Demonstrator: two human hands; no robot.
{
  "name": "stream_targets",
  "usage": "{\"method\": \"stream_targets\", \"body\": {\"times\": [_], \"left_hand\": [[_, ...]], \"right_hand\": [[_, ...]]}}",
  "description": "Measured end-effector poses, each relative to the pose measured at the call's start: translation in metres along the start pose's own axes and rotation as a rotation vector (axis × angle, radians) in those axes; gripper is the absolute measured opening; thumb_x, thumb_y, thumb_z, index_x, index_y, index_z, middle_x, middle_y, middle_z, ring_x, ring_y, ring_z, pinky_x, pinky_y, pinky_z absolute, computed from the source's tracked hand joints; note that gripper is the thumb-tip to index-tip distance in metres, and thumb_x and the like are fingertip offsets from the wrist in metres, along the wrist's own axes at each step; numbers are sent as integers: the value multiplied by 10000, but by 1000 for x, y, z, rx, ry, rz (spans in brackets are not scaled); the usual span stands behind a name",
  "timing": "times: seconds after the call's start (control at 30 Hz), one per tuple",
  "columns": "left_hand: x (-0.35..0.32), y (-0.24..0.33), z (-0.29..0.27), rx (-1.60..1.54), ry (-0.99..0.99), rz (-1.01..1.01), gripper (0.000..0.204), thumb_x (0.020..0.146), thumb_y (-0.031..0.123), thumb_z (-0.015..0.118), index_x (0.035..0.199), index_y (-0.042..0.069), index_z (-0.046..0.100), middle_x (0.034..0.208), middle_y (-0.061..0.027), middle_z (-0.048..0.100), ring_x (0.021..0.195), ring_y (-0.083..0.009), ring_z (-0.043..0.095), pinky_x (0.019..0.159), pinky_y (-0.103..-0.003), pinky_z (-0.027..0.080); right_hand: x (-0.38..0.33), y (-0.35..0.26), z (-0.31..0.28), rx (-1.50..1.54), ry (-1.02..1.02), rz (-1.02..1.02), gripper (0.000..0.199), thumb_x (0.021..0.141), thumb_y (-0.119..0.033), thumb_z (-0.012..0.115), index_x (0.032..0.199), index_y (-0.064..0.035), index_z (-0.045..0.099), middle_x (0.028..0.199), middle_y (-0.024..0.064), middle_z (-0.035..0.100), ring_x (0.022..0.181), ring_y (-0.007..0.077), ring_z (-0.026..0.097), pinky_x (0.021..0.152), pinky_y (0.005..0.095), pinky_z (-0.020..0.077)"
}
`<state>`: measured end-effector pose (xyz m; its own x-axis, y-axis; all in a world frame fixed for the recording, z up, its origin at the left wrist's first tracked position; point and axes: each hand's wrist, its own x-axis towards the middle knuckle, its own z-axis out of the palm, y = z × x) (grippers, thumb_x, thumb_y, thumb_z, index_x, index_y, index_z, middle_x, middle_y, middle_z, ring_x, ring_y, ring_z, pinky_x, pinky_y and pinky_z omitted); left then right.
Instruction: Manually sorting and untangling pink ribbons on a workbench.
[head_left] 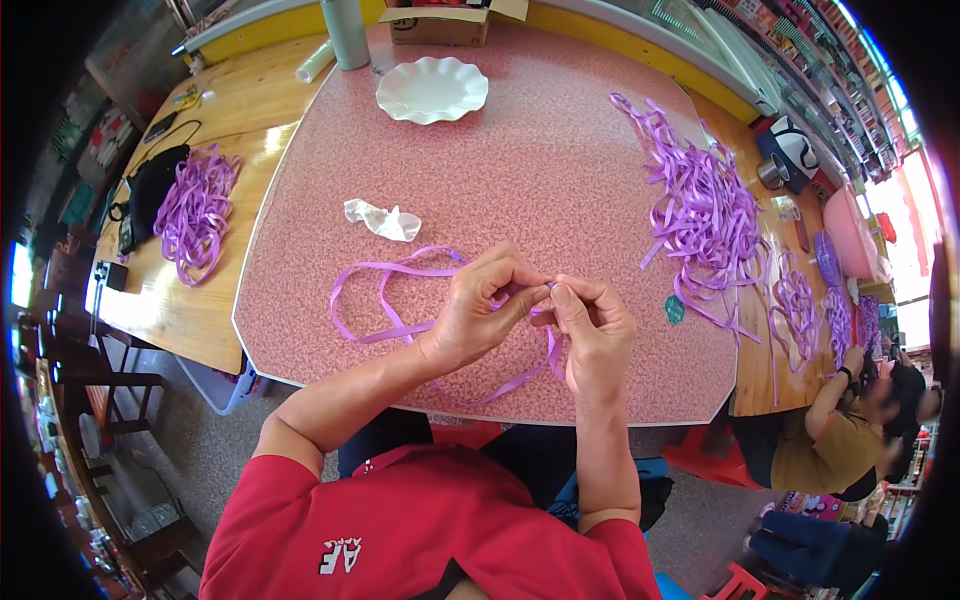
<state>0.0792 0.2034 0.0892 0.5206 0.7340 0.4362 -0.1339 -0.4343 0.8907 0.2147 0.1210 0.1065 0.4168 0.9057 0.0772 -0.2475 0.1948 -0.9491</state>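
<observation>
Just above the near edge of the pink speckled surface (540, 180), a little right of its middle, the left hand (478, 308) and the right hand (597, 335) meet fingertip to fingertip, each with thumb and forefinger pressed together on a short bit of purple ribbon (400, 331). The step in hand looks to be fine fingertip work on that one spot; what exactly is being done there is hidden by the fingers. The next move, I judge, calls for a steady pinch from both sides and slack in the loops. The ribbon is narrow, flat and slightly shiny, its loose loops spread over the surface left of and below the hands, with a darker, bluish bit beside the left hand. Farther out, a crumpled white tissue (385, 220) lies toward the left edge, and a green round sticker (675, 309) sits nearer the right edge. A large heap of purple ribbons (705, 205) spreads along that right edge, and a white scalloped bowl (432, 90) stands toward the far left corner.
</observation>
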Motion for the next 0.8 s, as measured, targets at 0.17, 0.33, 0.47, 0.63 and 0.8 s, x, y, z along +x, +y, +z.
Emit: {"method": "stream_targets", "body": {"times": [0.17, 0.33, 0.47, 0.63, 0.8], "left_hand": [[-1, -3, 1, 66, 29, 45, 123, 844, 25, 739, 946, 25, 670, 818, -42, 559, 713, -109, 520, 574, -274, 409], [2, 2, -1, 24, -120, 22, 236, 882, 83, 730, 1087, 35, 625, 897, -45, 568, 751, -103, 554, 614, -258, 459], [1, -10, 1, 50, -153, 84, 301, 897, 156, 718, 1117, 35, 551, 870, -88, 566, 714, -180, 580, 602, -322, 467], [5, -8, -3, 396, -240, 355, 259, 903, 155, 666, 1070, 17, 524, 828, -132, 541, 667, -293, 583, 566, -398, 457], [3, -8, -7, 449, -241, 371, 192, 904, 184, 648, 981, 35, 555, 808, -115, 540, 669, -310, 598, 537, -408, 466]], "right_hand": [[1, 3, -8, -87, -28, -3, 123, 926, -21, 659, 1040, 26, 651, 891, 66, 655, 718, 86, 615, 646, 259, 591], [0, -4, -13, -49, -44, -10, 122, 925, -10, 649, 1045, 14, 650, 860, 61, 653, 672, 74, 578, 630, 264, 579], [-3, -9, -13, 25, -72, 50, 112, 928, -15, 639, 1035, 12, 651, 823, 70, 654, 659, 83, 576, 605, 272, 570], [-3, -10, -15, 37, -108, 131, 110, 930, -20, 641, 1032, 21, 646, 809, 69, 652, 660, 85, 587, 612, 272, 580], [-4, -10, -14, 24, -131, 145, 124, 933, -28, 639, 1047, 19, 650, 805, 64, 640, 631, 86, 553, 589, 272, 569]]}}
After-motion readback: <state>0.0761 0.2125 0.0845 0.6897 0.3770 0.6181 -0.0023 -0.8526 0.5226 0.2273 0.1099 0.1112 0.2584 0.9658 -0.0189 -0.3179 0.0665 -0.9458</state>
